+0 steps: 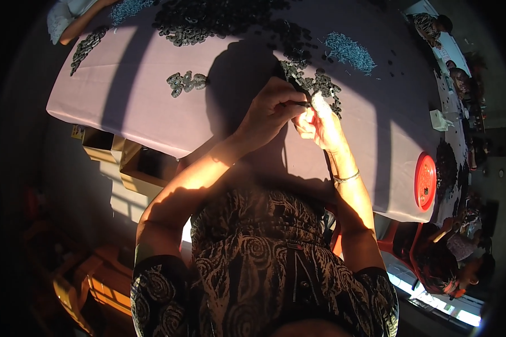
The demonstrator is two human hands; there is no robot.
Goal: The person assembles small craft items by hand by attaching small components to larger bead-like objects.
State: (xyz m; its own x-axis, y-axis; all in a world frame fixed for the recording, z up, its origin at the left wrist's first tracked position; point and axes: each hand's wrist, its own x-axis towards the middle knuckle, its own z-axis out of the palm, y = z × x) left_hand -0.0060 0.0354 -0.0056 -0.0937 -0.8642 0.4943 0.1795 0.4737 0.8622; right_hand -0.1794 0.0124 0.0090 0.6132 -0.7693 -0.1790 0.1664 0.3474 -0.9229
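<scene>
Head view is showing your left hand [275,105] pinching a small black piece [302,104] between thumb and finger. Your right hand [321,128] is curling its fingers close beside it; you cannot tell whether these are gripping the piece too. Any marks on it are staying too small for reading. Just beyond your hands, a cluster of black parts [325,80] is lying on the table [163,118], and blue bits [348,52] are lying farther to the right. On your left, the table's near edge is running above open cartons [140,184]. On your right, your room for moving is stretching over cloth toward a red tray [424,168], which is resting near the corner.
</scene>
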